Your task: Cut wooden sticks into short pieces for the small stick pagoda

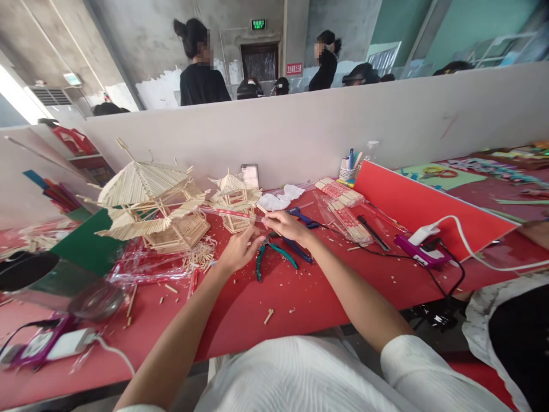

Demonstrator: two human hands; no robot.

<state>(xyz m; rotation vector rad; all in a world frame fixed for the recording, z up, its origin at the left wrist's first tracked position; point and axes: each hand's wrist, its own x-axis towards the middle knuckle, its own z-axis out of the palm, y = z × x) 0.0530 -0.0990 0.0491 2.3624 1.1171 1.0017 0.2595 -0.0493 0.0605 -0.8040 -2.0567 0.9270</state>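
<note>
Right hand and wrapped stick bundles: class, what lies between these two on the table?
The head view shows a blue corded tool lying between the right hand and the wrapped stick bundles.

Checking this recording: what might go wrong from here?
The small stick house stands just beyond the left hand and right hand, so a bump might damage it. Teal-handled pliers lie close to the hands and could poke them. The black cord crosses the table and might get snagged.

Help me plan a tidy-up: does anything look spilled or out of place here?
Wooden stick offcuts are piled beside the larger stick pavilion and scattered across the red tabletop, looking like unswept debris.
</note>
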